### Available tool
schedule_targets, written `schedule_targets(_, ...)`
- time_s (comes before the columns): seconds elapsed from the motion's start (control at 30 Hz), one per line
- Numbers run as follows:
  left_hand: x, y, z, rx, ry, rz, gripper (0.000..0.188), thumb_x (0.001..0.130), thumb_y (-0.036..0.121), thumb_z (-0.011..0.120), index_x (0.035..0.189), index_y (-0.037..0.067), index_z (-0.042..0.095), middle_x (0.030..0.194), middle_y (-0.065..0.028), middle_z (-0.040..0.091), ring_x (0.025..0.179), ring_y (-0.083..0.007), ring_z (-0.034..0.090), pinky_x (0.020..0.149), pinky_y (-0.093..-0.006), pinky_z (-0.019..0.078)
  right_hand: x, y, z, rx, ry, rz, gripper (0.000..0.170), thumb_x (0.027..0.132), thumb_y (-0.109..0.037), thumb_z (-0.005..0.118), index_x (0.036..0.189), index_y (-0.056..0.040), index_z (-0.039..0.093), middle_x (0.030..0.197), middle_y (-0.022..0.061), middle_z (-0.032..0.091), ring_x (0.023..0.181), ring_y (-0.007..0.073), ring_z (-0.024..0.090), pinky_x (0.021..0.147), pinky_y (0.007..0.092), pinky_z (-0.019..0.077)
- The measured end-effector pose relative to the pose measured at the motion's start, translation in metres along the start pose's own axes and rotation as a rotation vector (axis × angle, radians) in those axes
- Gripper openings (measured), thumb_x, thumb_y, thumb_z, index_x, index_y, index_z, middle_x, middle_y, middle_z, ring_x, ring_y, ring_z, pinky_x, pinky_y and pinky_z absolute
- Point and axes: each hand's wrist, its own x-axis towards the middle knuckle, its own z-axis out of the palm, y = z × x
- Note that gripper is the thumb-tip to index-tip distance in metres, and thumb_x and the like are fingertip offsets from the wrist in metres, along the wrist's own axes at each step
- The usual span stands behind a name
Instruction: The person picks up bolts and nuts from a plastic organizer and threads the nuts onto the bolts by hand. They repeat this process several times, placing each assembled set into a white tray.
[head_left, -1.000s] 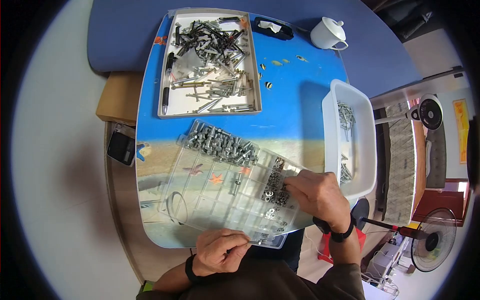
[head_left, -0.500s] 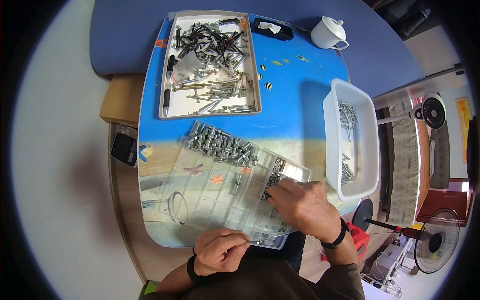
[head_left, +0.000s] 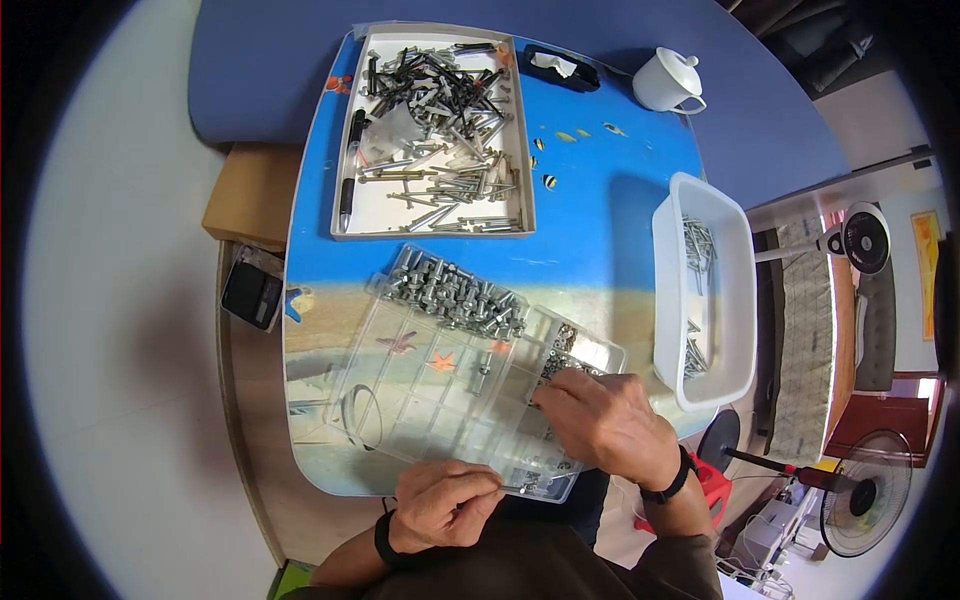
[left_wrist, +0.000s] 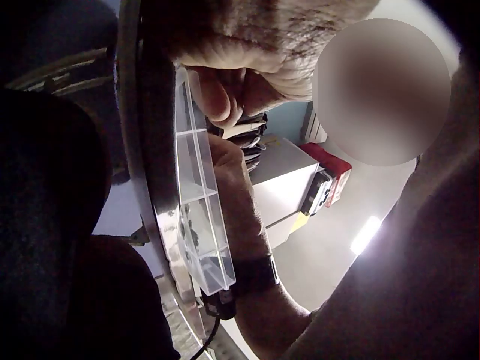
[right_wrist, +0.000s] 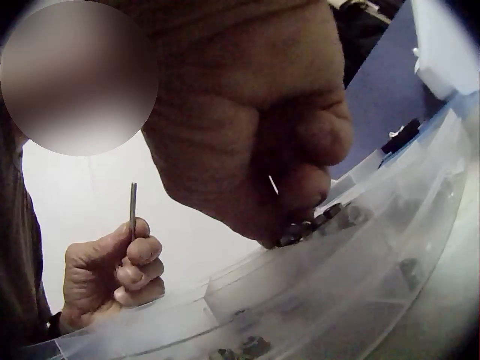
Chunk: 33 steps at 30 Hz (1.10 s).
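Note:
My left hand [head_left: 450, 503] is at the near edge of a clear compartment box [head_left: 410, 395], pinching a thin metal bolt [right_wrist: 133, 212] between thumb and forefinger. The bolt's shank sticks out past the fingertips. Over the box's right part, my right hand [head_left: 612, 425] reaches down with curled fingers. Its fingertips are among small metal nuts [right_wrist: 306, 231] in a compartment; I cannot tell whether they hold one. More nuts [head_left: 566, 338] show just beyond this hand. A heap of short bolts [head_left: 455, 295] fills the far-left compartments, and a single bolt [head_left: 482, 377] lies in a middle one.
Behind the box sits a shallow white carton [head_left: 430, 235] with mixed screws, bolts and a pen [head_left: 347, 200]. To the right is a white plastic tub [head_left: 735, 290] with long bolts. A lidded white mug [head_left: 665, 80] and a black tissue holder [head_left: 560, 68] stand at the back.
My right hand has moved left and closer to my body over the nut compartments, then stayed nearly in place. My left hand keeps pinching the bolt. The head view has shifted slightly.

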Motion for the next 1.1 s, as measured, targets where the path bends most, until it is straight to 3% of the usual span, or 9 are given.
schedule_targets(0.27,0.002,0.000,-0.001,-0.027,-0.020,0.003,0.011,0.083,0.005,0.072,0.089,0.003,0.063,0.074,-0.0104,0.073,0.058,-0.0174,0.069,0.052,-0.0265,0.0539,0.007,0.005,-0.008,-0.113,-0.135,-0.084,0.022,0.073,-0.007,0.065,0.094,-0.0039,0.061,0.084,0.0083,0.054,0.062,0.0215,0.064,0.052,0.0343,0.0509)
schedule_targets(0.33,0.001,0.000,-0.001,-0.023,-0.008,0.008,0.011,0.083,0.005,0.073,0.088,0.003,0.063,0.074,-0.0105,0.073,0.058,-0.0177,0.069,0.052,-0.0265,0.0538,0.010,0.006,-0.007,-0.093,-0.086,-0.152,0.021,0.071,-0.008,0.065,0.091,-0.0039,0.061,0.084,0.0074,0.055,0.062,0.0208,0.064,0.052,0.0337,0.0516)
schedule_targets(0.67,0.001,0.002,-0.002,-0.004,-0.020,-0.005,0.012,0.079,0.001,0.074,0.087,0.003,0.065,0.075,-0.0104,0.073,0.056,-0.0171,0.068,0.052,-0.0259,0.0526,0.007,0.011,0.000,0.002,0.003,-0.147,0.018,0.068,-0.008,0.066,0.086,-0.0052,0.061,0.085,0.0064,0.059,0.060,0.0213,0.064,0.051,0.0340,0.0510)
schedule_targets(0.77,0.000,0.002,-0.002,0.013,-0.016,0.009,0.011,0.079,0.000,0.072,0.087,0.003,0.065,0.077,-0.0106,0.073,0.056,-0.0169,0.067,0.051,-0.0260,0.0519,0.004,0.011,0.003,0.084,0.067,-0.089,0.013,0.069,-0.005,0.068,0.082,-0.0070,0.063,0.083,0.0052,0.062,0.060,0.0230,0.064,0.051,0.0347,0.0505)
schedule_targets(0.83,-0.004,0.004,-0.003,0.022,-0.036,-0.041,0.020,0.078,0.001,0.078,0.094,0.005,0.066,0.082,-0.0079,0.074,0.065,-0.0195,0.071,0.056,-0.0276,0.0542,0.002,0.011,0.002,0.149,0.092,0.019,0.015,0.068,-0.003,0.072,0.080,-0.0100,0.069,0.082,0.0030,0.067,0.059,0.0255,0.064,0.052,0.0360,0.0508)
schedule_targets(0.97,-0.002,0.006,-0.002,0.037,-0.034,-0.024,0.020,0.079,0.000,0.077,0.095,0.005,0.065,0.083,-0.0089,0.074,0.064,-0.0205,0.070,0.056,-0.0282,0.0540,0.001,0.010,-0.001,0.199,0.090,0.049,0.013,0.068,-0.001,0.071,0.079,-0.0083,0.070,0.079,0.0053,0.067,0.061,0.0278,0.065,0.054,0.0363,0.0516)
schedule_targets(1.1,-0.001,0.004,0.004,0.025,0.017,-0.003,0.010,0.082,0.002,0.073,0.089,0.003,0.066,0.079,-0.0113,0.073,0.056,-0.0154,0.065,0.048,-0.0256,0.0482,-0.003,0.010,0.000,0.386,0.172,0.099,0.012,0.073,-0.001,0.071,0.084,-0.0057,0.070,0.079,0.0073,0.066,0.064,0.0297,0.065,0.056,0.0368,0.0517)
